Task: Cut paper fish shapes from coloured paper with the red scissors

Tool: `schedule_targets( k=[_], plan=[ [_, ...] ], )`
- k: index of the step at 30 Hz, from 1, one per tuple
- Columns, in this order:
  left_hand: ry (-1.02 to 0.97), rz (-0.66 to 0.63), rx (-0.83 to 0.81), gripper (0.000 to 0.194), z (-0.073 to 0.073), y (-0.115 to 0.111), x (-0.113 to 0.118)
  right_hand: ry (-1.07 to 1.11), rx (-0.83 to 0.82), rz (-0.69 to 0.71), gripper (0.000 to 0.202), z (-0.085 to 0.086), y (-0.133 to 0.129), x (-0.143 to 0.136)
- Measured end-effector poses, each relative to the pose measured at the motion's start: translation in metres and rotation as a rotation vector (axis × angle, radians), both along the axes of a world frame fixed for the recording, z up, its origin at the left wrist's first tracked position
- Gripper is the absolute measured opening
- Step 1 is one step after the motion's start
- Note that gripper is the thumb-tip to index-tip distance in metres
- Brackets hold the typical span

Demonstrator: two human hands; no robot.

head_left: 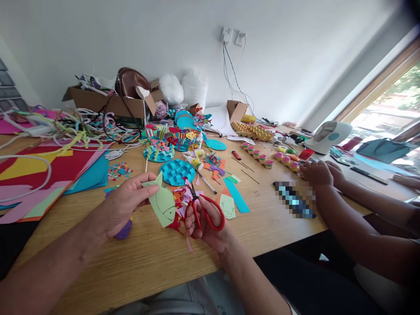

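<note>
Between the thumb and fingers of my left hand (131, 197) is a light green paper fish (164, 208), drawn in dark outline and partly cut around at the tail. My right hand (210, 223) grips red-handled scissors (194, 199) by the loops, with the dark blades pointing up and away from me. The scissors are just right of the fish, apart from it. Under both hands lies a pile of pink and red paper scraps (180, 203). Another green paper piece with a drawn fish (227, 205) lies right of my right hand.
Blue egg-carton discs (177, 172) and glue bottles (197, 162) stand ahead. Coloured paper sheets (39, 175) cover the left. A blue paper strip (236, 194), wooden sticks and painted carton strips (257, 155) lie rightward. Another person's hands (318, 173) rest at the right.
</note>
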State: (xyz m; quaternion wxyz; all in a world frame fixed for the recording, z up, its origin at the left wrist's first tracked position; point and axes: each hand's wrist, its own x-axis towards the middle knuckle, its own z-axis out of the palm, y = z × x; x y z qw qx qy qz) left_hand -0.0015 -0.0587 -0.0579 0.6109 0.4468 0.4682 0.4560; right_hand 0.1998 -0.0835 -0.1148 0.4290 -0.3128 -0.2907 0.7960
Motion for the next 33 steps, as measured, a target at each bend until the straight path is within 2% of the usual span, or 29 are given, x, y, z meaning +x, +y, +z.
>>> schedule_targets(
  k=[2,6,9,11,14,18,21,24,26,28,30,31,33],
  plan=[
    [0.051,-0.019,0.003,0.023,-0.001,-0.001,0.000,-0.093,0.067,-0.033,0.044,0.006,0.001,0.004],
    [0.249,-0.150,0.095,0.018,-0.004,0.000,0.002,-0.346,0.319,-0.196,0.032,0.025,0.006,0.009],
    [0.329,-0.258,0.169,0.016,-0.007,0.003,0.004,-0.484,0.372,-0.270,0.032,0.041,0.015,0.005],
    [0.390,-0.299,0.233,0.018,-0.008,0.005,0.004,-0.546,0.418,-0.245,0.032,0.049,0.020,0.001],
    [0.457,-0.347,0.300,0.023,-0.010,0.006,0.004,-0.659,0.508,-0.122,0.026,0.057,0.026,-0.006],
    [0.377,-0.357,0.267,0.029,-0.003,0.005,0.005,-0.733,0.596,0.047,0.019,0.060,0.032,-0.011],
    [0.281,-0.302,0.181,0.032,0.008,0.002,0.002,-0.647,0.562,0.015,0.015,0.060,0.034,-0.011],
    [0.042,-0.133,0.114,0.027,0.013,-0.001,-0.003,-0.424,0.458,-0.204,0.016,0.057,0.034,-0.010],
    [-0.121,0.023,0.089,0.024,0.007,-0.004,-0.002,-0.267,0.396,-0.366,0.019,0.053,0.033,-0.012],
    [-0.095,0.059,0.072,0.022,-0.003,-0.009,0.005,-0.148,0.343,-0.490,0.021,0.048,0.030,-0.019],
    [0.019,0.003,0.059,0.023,-0.012,-0.014,0.016,-0.070,0.296,-0.550,0.023,0.042,0.026,-0.031],
    [0.042,0.001,0.087,0.025,-0.014,-0.017,0.022,-0.053,0.275,-0.569,0.024,0.039,0.024,-0.037],
    [0.062,0.096,0.219,0.027,-0.016,-0.021,0.032,-0.038,0.252,-0.582,0.025,0.034,0.019,-0.050]
  ],
)
